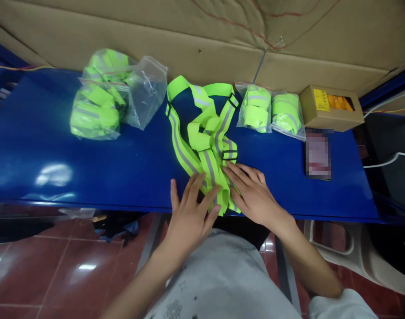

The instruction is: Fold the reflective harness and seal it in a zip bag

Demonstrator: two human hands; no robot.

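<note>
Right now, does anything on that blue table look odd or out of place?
Nothing looks spilled. The neon-yellow reflective harness looks untidy: its straps loop and cross beyond the left hand and right hand, unlike the bagged rolls at right.

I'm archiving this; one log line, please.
left hand: on green straps | right hand: on green straps | bagged straps: either side

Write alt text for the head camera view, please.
A person's left hand and right hand lie over loose neon reflective straps on a blue table. Bagged bundles of similar straps lie on both sides; a cardboard box sits at right.
</note>
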